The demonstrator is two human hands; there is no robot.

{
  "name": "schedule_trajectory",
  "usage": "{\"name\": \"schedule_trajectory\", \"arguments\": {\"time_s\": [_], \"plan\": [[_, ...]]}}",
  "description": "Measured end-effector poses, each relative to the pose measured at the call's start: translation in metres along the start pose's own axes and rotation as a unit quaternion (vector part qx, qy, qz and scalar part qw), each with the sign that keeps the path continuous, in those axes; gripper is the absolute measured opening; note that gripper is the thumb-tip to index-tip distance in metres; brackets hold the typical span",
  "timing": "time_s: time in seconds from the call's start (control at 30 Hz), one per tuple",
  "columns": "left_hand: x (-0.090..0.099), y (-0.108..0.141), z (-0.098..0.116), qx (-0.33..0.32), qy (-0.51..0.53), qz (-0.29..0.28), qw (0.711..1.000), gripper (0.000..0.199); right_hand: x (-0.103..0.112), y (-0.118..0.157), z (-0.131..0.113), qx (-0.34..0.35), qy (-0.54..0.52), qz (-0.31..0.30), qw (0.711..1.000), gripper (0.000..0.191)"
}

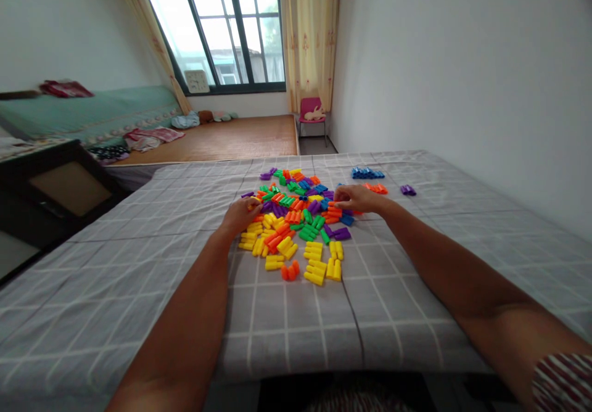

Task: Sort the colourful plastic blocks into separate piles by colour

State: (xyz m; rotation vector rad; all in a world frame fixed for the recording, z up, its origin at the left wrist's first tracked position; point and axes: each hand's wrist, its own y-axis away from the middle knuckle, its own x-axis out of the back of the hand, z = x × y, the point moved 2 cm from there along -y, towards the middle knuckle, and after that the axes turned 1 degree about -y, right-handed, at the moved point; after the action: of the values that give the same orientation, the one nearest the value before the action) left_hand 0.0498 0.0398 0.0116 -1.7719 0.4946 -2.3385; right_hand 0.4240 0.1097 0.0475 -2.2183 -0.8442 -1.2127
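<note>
A loose heap of small plastic tube-shaped pieces, many joined side by side, lies on the grey checked cloth (176,264). At the heap's left edge is my left hand (241,214), fingers bent together among yellow and purple pieces; whatever they grip is too small to make out. My right hand (355,198) reaches to the right edge, its fingertips closed just above orange pieces (332,216). What is between those fingertips is hidden. Between the hands lie green pieces (311,228) and more orange pieces (280,237). Yellow pieces (315,271) sit at the near side.
Beyond my right hand, blue pieces (367,173), orange pieces (377,188) and purple pieces (407,190) lie in separate groups. A white wall (453,79) borders the right. Further back are a bed (250,135), a pink chair (311,108) and a dark cabinet (60,196).
</note>
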Motion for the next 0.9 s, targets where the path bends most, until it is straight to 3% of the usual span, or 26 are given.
{"name": "schedule_trajectory", "arguments": {"time_s": [0.13,0.4,0.67,0.8,0.9], "plan": [[0.001,0.001,0.001,-0.003,0.003,0.004,1.0,0.031,-0.002,0.0,0.005,-0.029,0.023,-0.008,0.999,0.019],[0.003,0.001,0.001,-0.008,-0.001,-0.003,1.0,0.033,-0.008,0.001,-0.017,-0.031,0.068,-0.019,0.997,0.014],[0.001,0.001,0.001,-0.004,0.008,-0.006,1.0,0.031,-0.006,0.003,-0.017,-0.02,0.094,-0.035,0.995,0.019],[0.003,0.001,0.003,-0.007,0.007,-0.005,1.0,0.03,-0.003,0.004,-0.032,0.018,0.097,0.02,0.995,0.014],[0.005,0.001,0.006,-0.01,0.002,-0.008,1.0,0.029,-0.011,0.004,-0.051,0.095,0.066,0.014,0.993,0.014]]}}
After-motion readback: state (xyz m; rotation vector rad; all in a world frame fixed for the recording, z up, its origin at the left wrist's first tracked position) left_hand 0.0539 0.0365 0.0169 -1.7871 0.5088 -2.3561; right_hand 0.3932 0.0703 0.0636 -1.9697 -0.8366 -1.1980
